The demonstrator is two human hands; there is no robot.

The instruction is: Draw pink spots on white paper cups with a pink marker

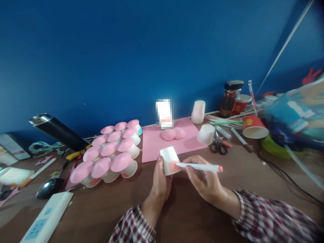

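Head view: brown table [227,189] under blue wall [126,50]. Just before pink sheet [174,140], white paper cup [170,160], pink-smudged, tilted, gripped by left hand [160,184]; right hand [202,177] pinching marker [199,166], tip touching cup.

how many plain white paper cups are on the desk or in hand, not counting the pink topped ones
3. One white cup is held in the left hand; one lies tipped by the scissors; what may be a stack stands upside down on the pink sheet's far corner.

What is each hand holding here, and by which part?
Left hand grips the white cup by its side wall. Right hand holds the marker by its barrel, tip on the cup.
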